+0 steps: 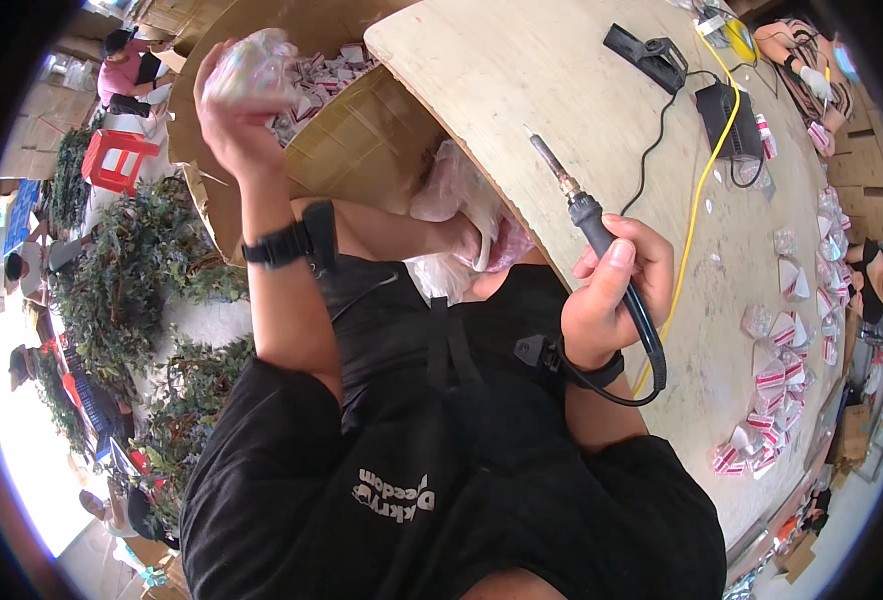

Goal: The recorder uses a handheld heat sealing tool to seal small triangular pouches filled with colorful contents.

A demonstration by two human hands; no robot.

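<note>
My right hand (617, 285) is wrapped round the dark handle of a soldering iron (590, 218), its bare metal tip pointing up and away over the pale tabletop (522, 90). The iron's black cord loops down past my wrist. On the left, my raised left hand (237, 140) grips a clear plastic packet (254, 75) with multicoloured specks, smeared by motion. That hand is above a large cardboard box (362, 135). Inside the box lie many small white and red packets (327, 80).
A black iron holder (647, 58) and a black box-shaped unit (727, 120) sit on the table with a yellow cable (700, 190). Several small packets (777, 385) line its right side. Left are a red stool (119, 160), leafy greenery (122, 250) and a seated person (132, 75).
</note>
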